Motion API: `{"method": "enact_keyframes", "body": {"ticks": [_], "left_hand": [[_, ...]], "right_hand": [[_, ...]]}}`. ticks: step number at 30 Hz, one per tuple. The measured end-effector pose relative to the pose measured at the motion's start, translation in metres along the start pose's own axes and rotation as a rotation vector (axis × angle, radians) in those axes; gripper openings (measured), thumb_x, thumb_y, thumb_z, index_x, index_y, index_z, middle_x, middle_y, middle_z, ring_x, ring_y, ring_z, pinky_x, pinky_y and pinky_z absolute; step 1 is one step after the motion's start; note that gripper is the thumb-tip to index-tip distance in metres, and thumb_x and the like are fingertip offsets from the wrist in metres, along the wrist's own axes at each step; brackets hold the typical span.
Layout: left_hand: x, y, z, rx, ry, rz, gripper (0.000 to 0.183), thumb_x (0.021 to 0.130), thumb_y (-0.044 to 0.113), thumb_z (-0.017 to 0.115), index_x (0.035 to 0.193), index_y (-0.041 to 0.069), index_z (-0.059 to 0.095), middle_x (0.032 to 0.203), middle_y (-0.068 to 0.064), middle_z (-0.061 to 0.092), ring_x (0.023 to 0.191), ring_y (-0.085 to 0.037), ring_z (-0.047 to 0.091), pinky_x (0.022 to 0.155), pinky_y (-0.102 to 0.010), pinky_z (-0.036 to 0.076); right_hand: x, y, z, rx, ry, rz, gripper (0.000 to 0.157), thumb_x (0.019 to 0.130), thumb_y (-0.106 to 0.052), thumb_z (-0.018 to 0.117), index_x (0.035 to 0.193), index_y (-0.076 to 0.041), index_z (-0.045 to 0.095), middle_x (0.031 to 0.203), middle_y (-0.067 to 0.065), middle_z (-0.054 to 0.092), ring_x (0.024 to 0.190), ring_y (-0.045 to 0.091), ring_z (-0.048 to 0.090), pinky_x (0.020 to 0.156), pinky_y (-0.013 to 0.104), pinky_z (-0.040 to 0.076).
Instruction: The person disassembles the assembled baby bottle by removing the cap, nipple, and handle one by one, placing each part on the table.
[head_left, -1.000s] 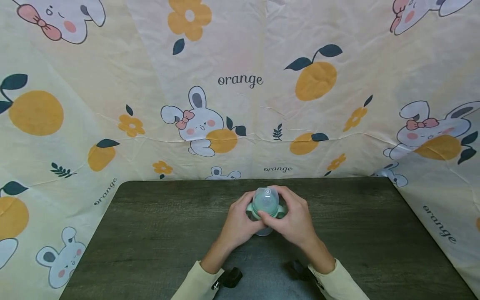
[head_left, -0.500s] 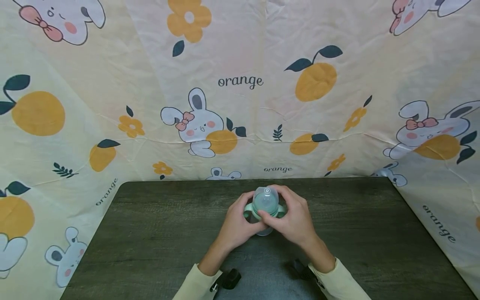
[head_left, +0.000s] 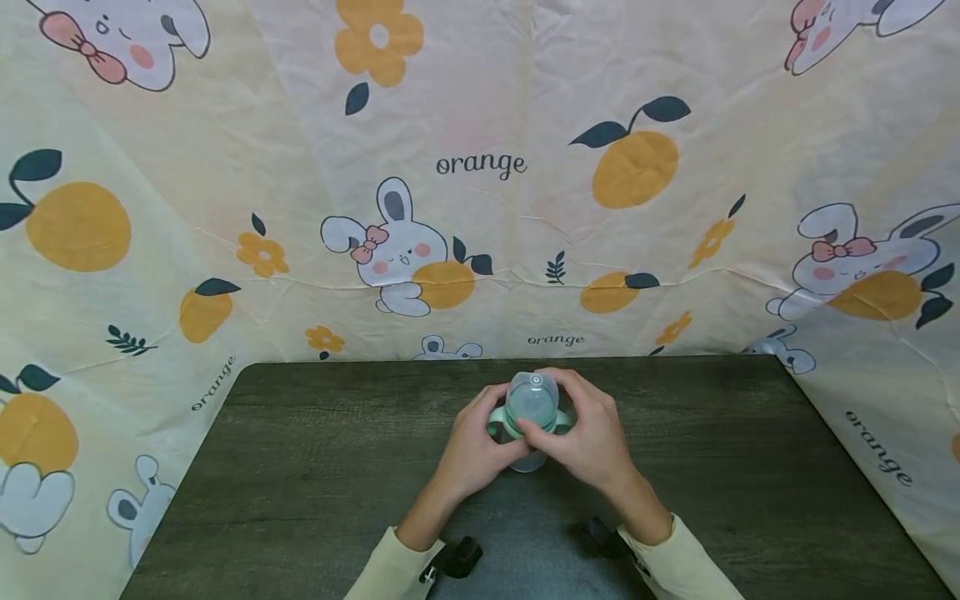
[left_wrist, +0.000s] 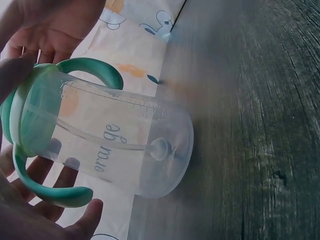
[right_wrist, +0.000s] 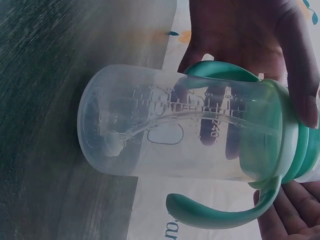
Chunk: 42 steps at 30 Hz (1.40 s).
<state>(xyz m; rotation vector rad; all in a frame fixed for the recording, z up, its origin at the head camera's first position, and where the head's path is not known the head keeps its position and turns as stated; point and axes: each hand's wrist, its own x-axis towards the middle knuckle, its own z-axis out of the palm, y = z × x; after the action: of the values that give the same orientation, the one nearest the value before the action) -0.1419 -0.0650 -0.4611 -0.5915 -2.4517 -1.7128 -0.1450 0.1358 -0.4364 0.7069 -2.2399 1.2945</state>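
Note:
Between both hands a clear baby bottle [head_left: 531, 404] stands upright, with a green collar, two green handles and a clear domed cap. My left hand [head_left: 480, 442] holds it from the left, thumb at the front. Its fingertips show behind the see-through body [left_wrist: 125, 130] in the left wrist view, close to one curved handle [left_wrist: 55, 195]. From the other side my right hand [head_left: 588, 425] grips it, with the thumb across the front of the collar. Inside runs a straw ending in a small weight [left_wrist: 160, 149]. The bottle body [right_wrist: 170, 125] has printed measuring marks and looks empty.
A dark wood-grain table [head_left: 337, 467] lies under the hands. Behind it hangs a cream cloth [head_left: 487, 217] printed with rabbits, oranges and flowers. Black wrist cameras [head_left: 462, 557] sit at the cuffs of the pale sleeves [head_left: 397, 567].
Both hands keep their hold and the bottle stays almost in place. At the lower left, the cloth's printed pattern has shifted slightly.

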Motion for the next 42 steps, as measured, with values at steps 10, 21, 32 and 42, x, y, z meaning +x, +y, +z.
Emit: {"method": "enact_keyframes", "body": {"ticks": [10, 21, 32, 42], "left_hand": [[0.001, 0.0, 0.001, 0.008, 0.008, -0.007, 0.06, 0.091, 0.026, 0.092, 0.144, 0.013, 0.067, 0.131, 0.0, 0.07, 0.115, -0.022, 0.067, 0.097, -0.05, 0.054], [0.001, 0.001, 0.0, 0.014, 0.007, -0.008, 0.06, 0.09, 0.026, 0.093, 0.142, 0.012, 0.067, 0.13, -0.001, 0.07, 0.115, -0.023, 0.067, 0.097, -0.048, 0.055], [0.0, 0.001, 0.0, 0.012, 0.002, -0.024, 0.06, 0.09, 0.028, 0.093, 0.142, 0.013, 0.068, 0.131, 0.0, 0.07, 0.116, -0.022, 0.067, 0.098, -0.05, 0.054], [0.001, 0.0, 0.0, 0.029, -0.004, -0.03, 0.06, 0.09, 0.028, 0.093, 0.142, 0.013, 0.067, 0.13, 0.0, 0.07, 0.114, -0.022, 0.066, 0.097, -0.047, 0.054]], "right_hand": [[0.005, -0.003, -0.003, 0.008, 0.008, -0.026, 0.058, 0.08, -0.012, 0.097, 0.133, -0.012, 0.072, 0.122, 0.0, 0.076, 0.103, 0.02, 0.074, 0.082, 0.041, 0.062], [0.009, -0.005, -0.006, 0.008, 0.004, -0.027, 0.058, 0.08, -0.013, 0.097, 0.133, -0.011, 0.072, 0.122, 0.001, 0.076, 0.102, 0.02, 0.074, 0.08, 0.041, 0.062], [0.01, -0.006, -0.008, -0.003, 0.004, -0.019, 0.057, 0.081, -0.015, 0.096, 0.133, -0.01, 0.072, 0.122, 0.001, 0.076, 0.103, 0.021, 0.074, 0.081, 0.047, 0.062], [0.012, -0.007, -0.007, -0.005, 0.004, -0.023, 0.055, 0.082, -0.017, 0.096, 0.131, -0.009, 0.072, 0.121, 0.002, 0.076, 0.103, 0.021, 0.074, 0.08, 0.05, 0.062]]}}
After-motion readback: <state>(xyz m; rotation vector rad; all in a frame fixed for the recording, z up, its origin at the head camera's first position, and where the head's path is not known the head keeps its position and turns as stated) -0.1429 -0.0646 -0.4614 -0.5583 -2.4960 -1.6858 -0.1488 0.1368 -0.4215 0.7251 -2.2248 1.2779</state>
